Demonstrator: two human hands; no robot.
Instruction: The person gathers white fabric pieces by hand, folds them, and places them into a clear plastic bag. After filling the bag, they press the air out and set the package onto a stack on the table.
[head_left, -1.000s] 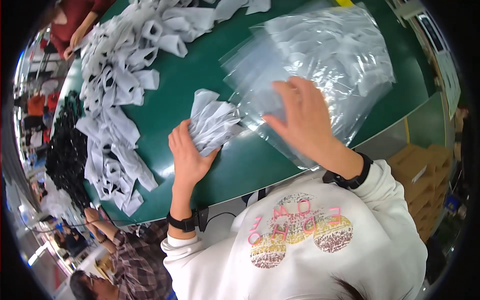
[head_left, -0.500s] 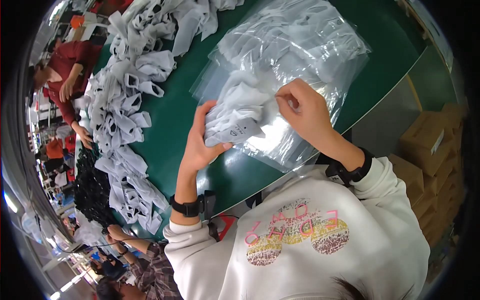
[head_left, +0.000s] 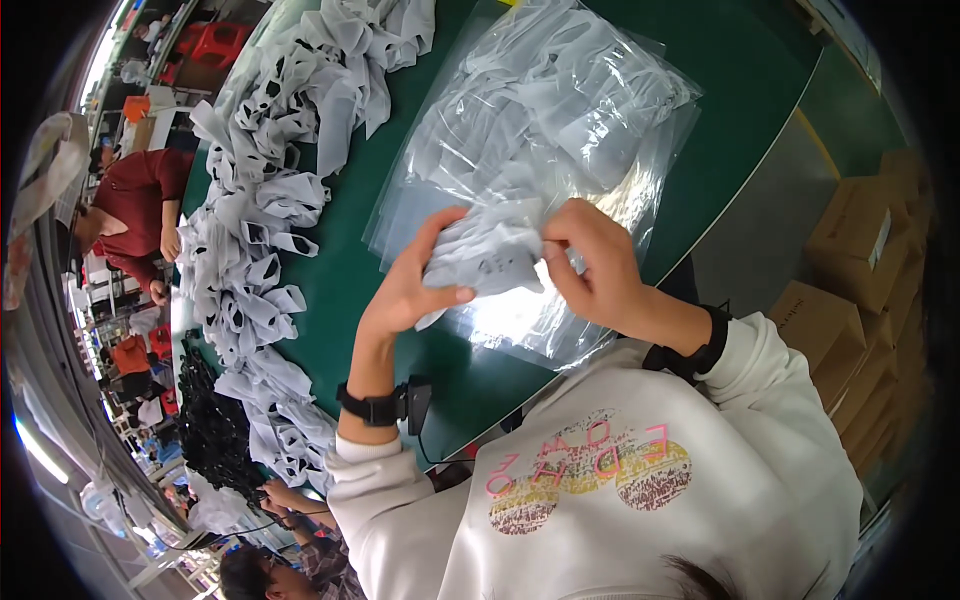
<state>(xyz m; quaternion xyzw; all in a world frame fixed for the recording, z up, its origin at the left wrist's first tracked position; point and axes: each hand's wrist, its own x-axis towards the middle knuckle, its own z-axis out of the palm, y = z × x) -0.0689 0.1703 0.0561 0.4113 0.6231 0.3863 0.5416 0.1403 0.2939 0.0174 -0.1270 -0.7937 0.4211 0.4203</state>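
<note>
A fanned stack of thin white cloth pieces [head_left: 490, 240], dark print on its front piece, is gripped in my left hand [head_left: 402, 292], thumb in front and fingers behind. My right hand [head_left: 603, 268] is closed in a pinch at the stack's right edge, thumb and forefinger on the cloth there. Beneath both hands lie clear plastic bags [head_left: 545, 335], glossy and overlapping. A larger heap of white cloth pieces [head_left: 560, 90] shows among the bags, just beyond the stack.
On the green table [head_left: 345, 235], a long pile of loose white cloth pieces [head_left: 245, 215] runs along the left. A black heap [head_left: 212, 425] lies near its lower end. Two co-workers [head_left: 150, 195] sit along the left side. Cardboard boxes [head_left: 850, 245] stand at the right.
My right hand has come down to the stack's edge from just off it. The stack in my left hand has shifted slightly right. The red-sleeved co-worker's arm has drawn back from the pile.
</note>
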